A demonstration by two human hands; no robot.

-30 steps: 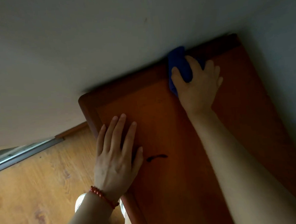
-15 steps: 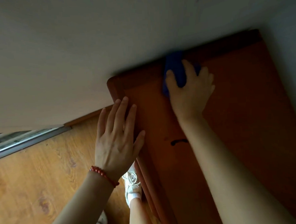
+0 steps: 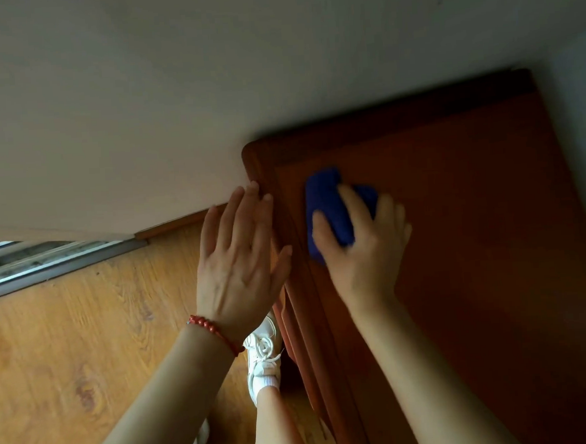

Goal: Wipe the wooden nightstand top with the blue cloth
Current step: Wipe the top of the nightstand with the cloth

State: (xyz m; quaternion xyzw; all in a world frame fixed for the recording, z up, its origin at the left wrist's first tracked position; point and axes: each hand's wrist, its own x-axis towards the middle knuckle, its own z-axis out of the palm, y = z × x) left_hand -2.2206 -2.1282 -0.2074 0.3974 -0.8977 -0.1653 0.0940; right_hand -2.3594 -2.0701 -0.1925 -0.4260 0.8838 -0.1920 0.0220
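Note:
The reddish-brown wooden nightstand top (image 3: pixel 475 245) fills the right half of the head view, its back edge against the wall. My right hand (image 3: pixel 365 248) presses a folded blue cloth (image 3: pixel 328 212) flat on the top near its back left corner, fingers spread over the cloth. My left hand (image 3: pixel 239 259), with a red bead bracelet at the wrist, is flat with fingers apart at the nightstand's left edge and holds nothing. Its thumb touches the rim.
A pale wall (image 3: pixel 208 89) stands directly behind the nightstand. Light wooden floor (image 3: pixel 70 355) lies to the left, with a metal door track (image 3: pixel 47 267) at far left. My leg and white sneaker (image 3: pixel 263 354) stand close beside the nightstand's left side.
My right hand has slid the blue cloth from the back edge leftward and toward me, near the left corner. My left hand has shifted off the top to its left edge.

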